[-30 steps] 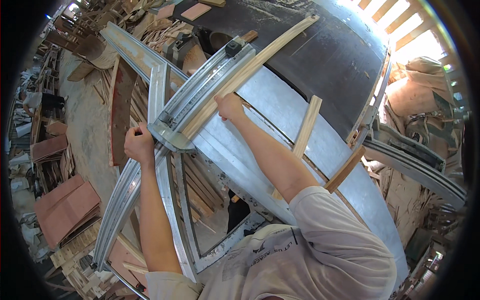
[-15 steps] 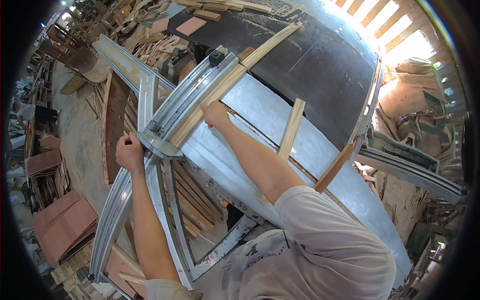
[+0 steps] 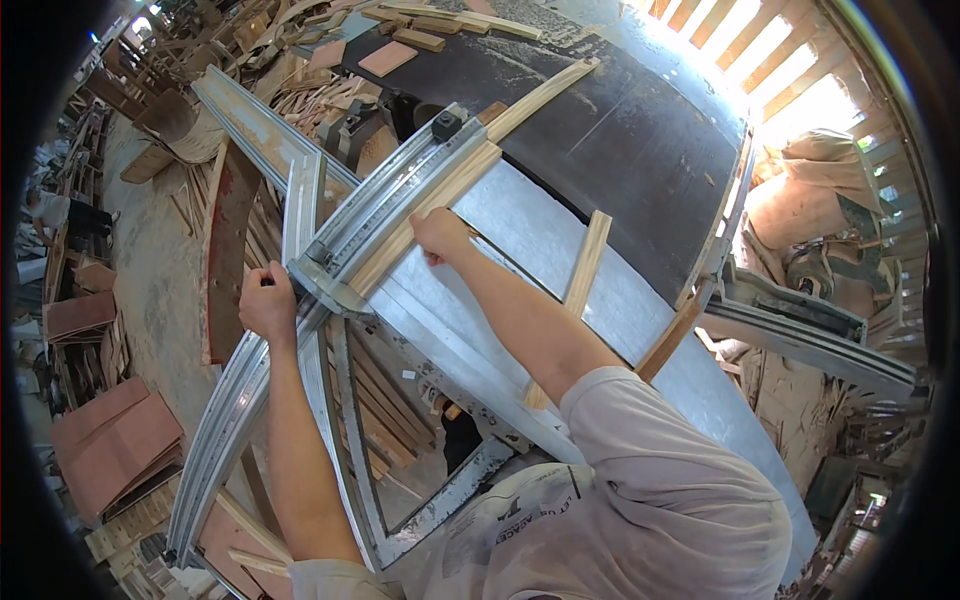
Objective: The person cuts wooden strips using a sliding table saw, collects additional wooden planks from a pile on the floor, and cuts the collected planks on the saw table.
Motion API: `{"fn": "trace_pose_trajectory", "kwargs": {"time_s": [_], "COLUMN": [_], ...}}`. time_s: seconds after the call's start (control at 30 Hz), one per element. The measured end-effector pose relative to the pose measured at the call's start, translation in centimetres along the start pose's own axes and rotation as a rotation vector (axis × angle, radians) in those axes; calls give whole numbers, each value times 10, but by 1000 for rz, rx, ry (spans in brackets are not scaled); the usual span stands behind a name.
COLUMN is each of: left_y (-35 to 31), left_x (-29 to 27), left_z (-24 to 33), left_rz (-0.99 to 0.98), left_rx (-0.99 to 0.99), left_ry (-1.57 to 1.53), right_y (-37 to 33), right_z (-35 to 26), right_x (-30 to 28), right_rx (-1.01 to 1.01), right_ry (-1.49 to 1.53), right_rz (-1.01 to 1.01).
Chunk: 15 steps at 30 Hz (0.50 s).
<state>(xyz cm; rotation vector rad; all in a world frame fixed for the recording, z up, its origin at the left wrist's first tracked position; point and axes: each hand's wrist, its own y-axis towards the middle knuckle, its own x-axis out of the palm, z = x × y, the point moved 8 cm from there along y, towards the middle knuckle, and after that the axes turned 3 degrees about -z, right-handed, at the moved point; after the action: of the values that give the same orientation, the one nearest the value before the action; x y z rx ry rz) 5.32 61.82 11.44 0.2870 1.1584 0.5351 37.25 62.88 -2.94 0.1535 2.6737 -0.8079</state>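
Note:
My left hand (image 3: 268, 303) is closed round a small dark handle at the near end of a metal fence (image 3: 395, 185) on a sliding saw table. A pale wooden strip (image 3: 460, 182) lies along the right side of this fence. My right hand (image 3: 440, 238) grips the strip partway along, its fingers curled and partly hidden from above. Just past the strip's far end, another pale wooden strip (image 3: 545, 100) reaches over the dark tabletop. The bare metal tabletop (image 3: 525, 205) has a long slot running under my right forearm. No saw blade can be made out.
A short wooden strip (image 3: 588, 262) lies across the metal top, partly under my right arm. A brown wooden bar (image 3: 668, 335) sits farther right. Loose offcuts (image 3: 420, 40) lie at the back. Stacked reddish boards (image 3: 115, 440) stand on the floor at left.
The view has shifted slightly. My left hand, the fence and the strip under my right hand sit a little farther right in the picture; both hands keep their holds.

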Motion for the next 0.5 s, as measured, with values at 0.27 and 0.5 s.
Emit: {"fn": "trace_pose_trajectory", "kwargs": {"time_s": [0.27,0.5], "left_y": [7,12], "left_x": [3,6], "left_z": [13,12], "left_rz": [44,42], "left_rx": [152,161], "left_ry": [-12,-48], "right_y": [-2,-141], "right_z": [40,130], "right_x": [-18,-136], "right_rx": [28,-20], "right_ry": [418,-358], "right_rz": [184,261]}}
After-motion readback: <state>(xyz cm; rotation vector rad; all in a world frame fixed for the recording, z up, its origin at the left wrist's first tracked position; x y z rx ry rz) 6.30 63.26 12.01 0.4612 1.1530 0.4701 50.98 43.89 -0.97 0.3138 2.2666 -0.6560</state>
